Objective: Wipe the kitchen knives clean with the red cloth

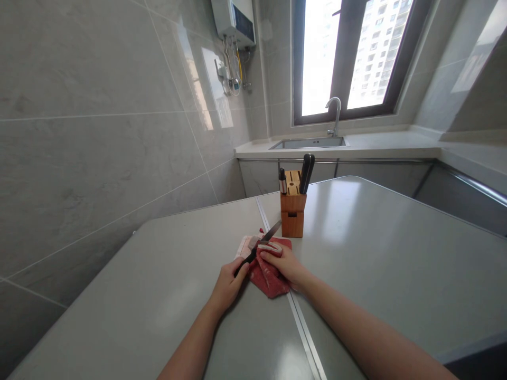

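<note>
My left hand (pixel 230 281) is closed around the black handle of a kitchen knife (pixel 272 230), whose blade slants up and to the right, toward the knife block. A red and white cloth (pixel 272 282) is bunched in my right hand (pixel 288 264), pressed near the lower part of the blade. Part of the cloth lies spread on the table beneath both hands. Just beyond the knife tip stands a wooden knife block (pixel 292 219). A large black-handled knife (pixel 306 174) and a smaller dark-and-light handle (pixel 282 181) stick out of its top.
The pale folding table (pixel 190 306) has a metal seam (pixel 303 327) down its middle. Behind it runs a white counter (pixel 384 141) with a sink (pixel 311 143) and a tap (pixel 335 113) below a window. A water heater (pixel 234 21) hangs on the tiled wall.
</note>
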`<state>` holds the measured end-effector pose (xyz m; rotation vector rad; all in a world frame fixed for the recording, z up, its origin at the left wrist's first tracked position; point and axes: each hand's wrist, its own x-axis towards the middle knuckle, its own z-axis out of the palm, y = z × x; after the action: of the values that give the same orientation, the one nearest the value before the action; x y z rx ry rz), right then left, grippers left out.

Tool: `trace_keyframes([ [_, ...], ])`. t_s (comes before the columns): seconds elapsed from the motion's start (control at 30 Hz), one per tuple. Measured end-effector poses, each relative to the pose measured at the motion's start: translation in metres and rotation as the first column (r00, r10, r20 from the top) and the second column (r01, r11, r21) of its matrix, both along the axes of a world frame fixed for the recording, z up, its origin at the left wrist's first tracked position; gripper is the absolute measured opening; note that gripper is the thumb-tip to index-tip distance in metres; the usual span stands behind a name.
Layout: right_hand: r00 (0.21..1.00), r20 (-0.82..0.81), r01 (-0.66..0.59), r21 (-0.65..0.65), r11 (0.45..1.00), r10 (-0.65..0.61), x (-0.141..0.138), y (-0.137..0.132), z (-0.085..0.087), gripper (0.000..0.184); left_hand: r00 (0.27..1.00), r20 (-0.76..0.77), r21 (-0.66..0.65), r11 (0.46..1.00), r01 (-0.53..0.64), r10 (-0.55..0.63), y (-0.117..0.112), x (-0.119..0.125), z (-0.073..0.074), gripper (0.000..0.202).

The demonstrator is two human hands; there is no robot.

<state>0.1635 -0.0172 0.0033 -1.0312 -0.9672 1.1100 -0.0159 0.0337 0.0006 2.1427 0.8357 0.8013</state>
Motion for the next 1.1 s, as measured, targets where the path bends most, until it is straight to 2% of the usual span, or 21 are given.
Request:
trace_keyframes([
  [0.17,0.998,-0.009,0.057,-0.071,0.996,-0.057,0.001,0.003,-0.005,0.043,0.999,-0.030,0.013,1.000,0.025,-0.025,-0.002,0.001,0.002,0.033],
  [0.33,0.996,-0.084,-0.034,-0.132,0.991,0.023,0.000,-0.001,0.000,0.038,0.994,-0.029,0.005,0.994,0.107,-0.107,-0.002,0.001,0.003,0.030],
  [0.5,0.987,-0.139,-0.103,-0.134,0.986,0.084,0.000,-0.003,0.006,0.035,0.992,-0.030,-0.004,0.993,0.121,-0.121,-0.001,0.002,0.003,0.030],
  [0.73,0.987,-0.160,-0.032,-0.149,0.988,0.008,0.000,0.000,0.003,0.035,0.992,-0.045,-0.005,0.993,0.116,-0.116,-0.002,0.001,0.002,0.031],
  [1.1,0.993,-0.107,-0.062,-0.141,0.988,0.047,-0.002,-0.004,0.006,0.033,0.987,-0.062,-0.003,0.989,0.146,-0.145,-0.004,0.002,0.006,0.034],
])
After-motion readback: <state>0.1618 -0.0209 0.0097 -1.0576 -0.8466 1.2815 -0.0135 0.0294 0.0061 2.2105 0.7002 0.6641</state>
